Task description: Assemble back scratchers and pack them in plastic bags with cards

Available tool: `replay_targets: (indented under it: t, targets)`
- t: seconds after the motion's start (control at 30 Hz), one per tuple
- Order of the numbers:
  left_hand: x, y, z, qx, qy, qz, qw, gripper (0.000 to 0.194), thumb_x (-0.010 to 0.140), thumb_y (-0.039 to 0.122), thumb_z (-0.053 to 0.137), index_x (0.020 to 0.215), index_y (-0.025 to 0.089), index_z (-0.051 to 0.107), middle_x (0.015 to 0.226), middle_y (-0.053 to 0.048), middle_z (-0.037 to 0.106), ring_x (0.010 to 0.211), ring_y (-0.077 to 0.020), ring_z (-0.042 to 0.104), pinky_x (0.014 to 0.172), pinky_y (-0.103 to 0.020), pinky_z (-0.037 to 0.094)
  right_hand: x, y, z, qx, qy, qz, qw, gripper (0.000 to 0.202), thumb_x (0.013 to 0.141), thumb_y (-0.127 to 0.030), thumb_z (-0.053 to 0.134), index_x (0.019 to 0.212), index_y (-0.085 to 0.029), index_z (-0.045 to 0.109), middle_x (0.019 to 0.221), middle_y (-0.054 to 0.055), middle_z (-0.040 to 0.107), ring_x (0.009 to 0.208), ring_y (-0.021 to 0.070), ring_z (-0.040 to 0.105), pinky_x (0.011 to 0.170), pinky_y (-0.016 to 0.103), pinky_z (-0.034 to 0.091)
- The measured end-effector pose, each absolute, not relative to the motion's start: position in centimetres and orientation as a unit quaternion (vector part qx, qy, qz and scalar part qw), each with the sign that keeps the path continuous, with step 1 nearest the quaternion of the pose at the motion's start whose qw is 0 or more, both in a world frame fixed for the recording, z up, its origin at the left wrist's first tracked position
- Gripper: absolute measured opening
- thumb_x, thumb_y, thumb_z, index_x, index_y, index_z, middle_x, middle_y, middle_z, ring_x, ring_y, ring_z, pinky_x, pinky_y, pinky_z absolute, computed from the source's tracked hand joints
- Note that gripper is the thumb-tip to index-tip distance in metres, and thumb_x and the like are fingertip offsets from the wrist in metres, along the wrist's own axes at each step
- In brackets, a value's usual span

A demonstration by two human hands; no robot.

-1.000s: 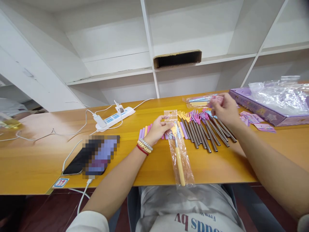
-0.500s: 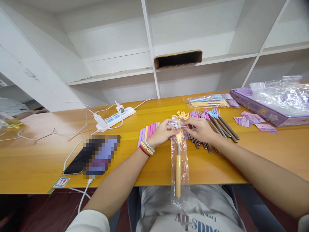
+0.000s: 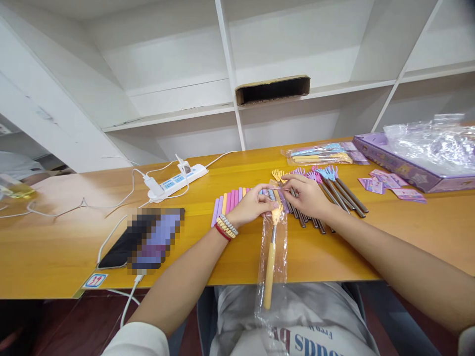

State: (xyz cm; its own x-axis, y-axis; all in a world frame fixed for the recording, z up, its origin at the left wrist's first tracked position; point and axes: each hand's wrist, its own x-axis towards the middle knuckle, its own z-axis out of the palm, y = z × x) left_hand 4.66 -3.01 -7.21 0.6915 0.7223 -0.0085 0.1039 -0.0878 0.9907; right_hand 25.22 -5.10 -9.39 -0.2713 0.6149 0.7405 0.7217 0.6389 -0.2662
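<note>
A clear plastic bag (image 3: 281, 242) hangs from my two hands over the table's front edge. Inside it lies a back scratcher (image 3: 272, 262) with a yellow hand-shaped head at the top and a yellow handle at the bottom. My left hand (image 3: 254, 205) pinches the bag's top from the left. My right hand (image 3: 305, 195) is closed on the top edge from the right, fingertips close to the left ones. Behind my hands lie coloured handles (image 3: 229, 201) and metal rods with coloured hand-shaped heads (image 3: 328, 173).
Bagged scratchers (image 3: 321, 154) lie at the back. Printed cards (image 3: 386, 182) and a purple box (image 3: 401, 165) of clear bags are at the right. On the left are a power strip (image 3: 178, 182), cables and two phones (image 3: 158, 240). Shelves stand behind.
The lower end of the bag and the scratcher inside have swung slightly left, so they now hang tilted. Both hands remain at the bag's top, with the top edge turned a little.
</note>
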Motion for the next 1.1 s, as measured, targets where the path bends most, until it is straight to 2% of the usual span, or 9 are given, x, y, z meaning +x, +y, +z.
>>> replay_targets:
  t: [0.23,0.4,0.47,0.67,0.83,1.1]
  targets:
    - [4.76,-3.04,-7.39,0.672,0.306,0.264,0.621,0.059,0.070,0.028,0.072,0.120,0.018,0.043,0.070,0.002,0.057,0.059,-0.0079,0.054,0.057,-0.023,0.041,25.09,-5.38,-8.84,-0.423,-0.791,-0.154,0.414,0.005,0.080,-0.019,0.054,0.077,-0.020,0.058,0.101,0.010,0.064,0.093,0.0234,0.059,0.079,0.040,0.050]
    - [4.74,-3.12,-7.32,0.682,0.307,0.257,0.612,0.057,0.070,0.029,0.072,0.119,0.018,0.044,0.068,0.003,0.056,0.060,-0.0083,0.053,0.057,-0.022,0.040,25.09,-5.40,-8.67,-0.438,-0.774,-0.170,0.425,0.006,0.081,-0.019,0.053,0.079,-0.020,0.059,0.096,0.009,0.065,0.090,0.0238,0.060,0.078,0.040,0.050]
    - [4.72,-3.23,-7.18,0.682,0.306,0.254,0.614,0.057,0.070,0.029,0.072,0.119,0.018,0.044,0.068,0.003,0.056,0.060,-0.0087,0.054,0.057,-0.022,0.039,25.07,-5.36,-8.70,-0.457,-0.758,-0.143,0.443,0.007,0.081,-0.019,0.052,0.083,-0.021,0.059,0.093,0.008,0.066,0.087,0.0234,0.062,0.077,0.039,0.050]
    - [4.69,-3.53,-6.90,0.680,0.298,0.257,0.619,0.058,0.069,0.028,0.072,0.120,0.018,0.046,0.067,0.002,0.058,0.062,-0.0096,0.056,0.060,-0.023,0.040,25.07,-4.99,-9.00,-0.521,-0.695,0.017,0.496,0.010,0.084,-0.030,0.053,0.085,-0.022,0.059,0.076,0.003,0.066,0.063,0.0174,0.059,0.058,0.032,0.047]
    - [4.69,-3.45,-6.95,0.689,0.291,0.252,0.615,0.059,0.070,0.028,0.071,0.122,0.017,0.045,0.066,0.002,0.058,0.061,-0.0097,0.055,0.058,-0.023,0.039,25.12,-4.50,-9.19,-0.519,-0.665,0.098,0.528,0.018,0.082,-0.037,0.057,0.083,-0.019,0.057,0.077,0.003,0.064,0.067,0.0167,0.058,0.061,0.032,0.046]
    - [4.72,-3.38,-7.18,0.693,0.295,0.243,0.611,0.061,0.071,0.029,0.071,0.123,0.016,0.043,0.068,0.001,0.058,0.060,-0.0093,0.054,0.057,-0.022,0.039,24.96,-4.47,-8.78,-0.477,-0.608,0.239,0.588,0.030,0.070,-0.035,0.070,0.087,-0.018,0.052,0.078,0.004,0.061,0.064,0.0136,0.055,0.058,0.029,0.046]
